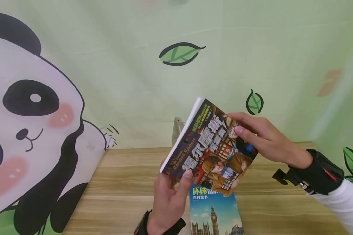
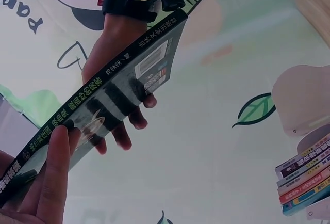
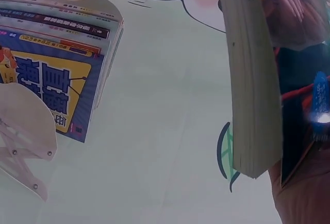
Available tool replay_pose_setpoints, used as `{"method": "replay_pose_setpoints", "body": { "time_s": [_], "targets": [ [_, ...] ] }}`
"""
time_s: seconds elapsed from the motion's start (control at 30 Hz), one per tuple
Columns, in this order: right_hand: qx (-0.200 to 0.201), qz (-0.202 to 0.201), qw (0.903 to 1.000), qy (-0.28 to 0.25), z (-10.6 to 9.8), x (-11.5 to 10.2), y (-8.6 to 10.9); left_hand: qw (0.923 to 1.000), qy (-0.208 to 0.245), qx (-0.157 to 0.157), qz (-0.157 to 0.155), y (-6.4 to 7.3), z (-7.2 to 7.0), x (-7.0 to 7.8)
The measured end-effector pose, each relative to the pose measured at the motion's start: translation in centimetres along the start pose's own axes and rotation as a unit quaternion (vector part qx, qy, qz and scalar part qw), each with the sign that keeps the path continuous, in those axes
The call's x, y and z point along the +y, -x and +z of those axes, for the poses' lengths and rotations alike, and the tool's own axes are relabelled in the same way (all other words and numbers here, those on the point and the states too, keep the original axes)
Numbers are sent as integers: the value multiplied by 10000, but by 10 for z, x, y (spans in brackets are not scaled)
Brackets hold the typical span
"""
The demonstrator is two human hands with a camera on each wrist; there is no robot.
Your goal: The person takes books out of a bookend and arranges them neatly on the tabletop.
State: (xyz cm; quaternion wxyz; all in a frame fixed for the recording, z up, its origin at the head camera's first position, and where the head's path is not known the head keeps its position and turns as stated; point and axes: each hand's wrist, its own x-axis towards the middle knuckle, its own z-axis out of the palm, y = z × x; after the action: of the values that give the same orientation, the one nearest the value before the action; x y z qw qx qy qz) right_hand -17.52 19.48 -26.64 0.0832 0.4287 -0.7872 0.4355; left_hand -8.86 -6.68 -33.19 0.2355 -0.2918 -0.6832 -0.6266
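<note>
Both hands hold a paperback book (image 1: 220, 143) tilted above the table, its illustrated front cover facing up. At its lower left corner, my left hand (image 1: 170, 195) grips it with the thumb on the cover and fingers underneath. My right hand (image 1: 264, 140) holds the upper right side, thumb on the cover. The left wrist view shows the dark spine (image 2: 98, 82) and the back cover with a barcode (image 2: 152, 61), fingers of both hands against it. Page edges (image 3: 255, 90) face the right wrist camera. A second book (image 1: 214, 212) with a clock tower lies below, partly hidden.
The wooden table (image 1: 129, 189) runs back to a green cloth backdrop (image 1: 129, 81) printed with a panda and leaves. A pale book rack (image 3: 26, 115) holds several upright books (image 3: 56, 79); in the head view the held book mostly hides it.
</note>
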Motion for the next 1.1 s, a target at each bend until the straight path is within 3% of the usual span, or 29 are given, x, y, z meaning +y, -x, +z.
{"method": "replay_pose_setpoints", "body": {
  "time_s": [0.27, 0.43, 0.67, 0.9, 1.0, 1.1],
  "targets": [
    [115, -229, 9997, -29, 5, 2, 4, 10000, 67, -29, -45, 5, -1, -8],
    [247, -190, 9991, -296, 10, 2, 9, 9993, 216, -126, -269, 8, -1, -11],
    [424, -187, 9977, -504, 16, 2, 13, 9994, 239, -163, -214, 9, -2, -16],
    [809, -226, 9963, -160, 22, 4, 19, 9971, 496, -267, -517, 11, -3, -22],
    [1049, -330, 9936, -255, 26, 6, 23, 9960, 489, -272, -692, 12, -3, -28],
    [1354, -286, 9902, -188, 29, 6, 27, 9938, 443, -518, -873, 15, -3, -35]
  ]
}}
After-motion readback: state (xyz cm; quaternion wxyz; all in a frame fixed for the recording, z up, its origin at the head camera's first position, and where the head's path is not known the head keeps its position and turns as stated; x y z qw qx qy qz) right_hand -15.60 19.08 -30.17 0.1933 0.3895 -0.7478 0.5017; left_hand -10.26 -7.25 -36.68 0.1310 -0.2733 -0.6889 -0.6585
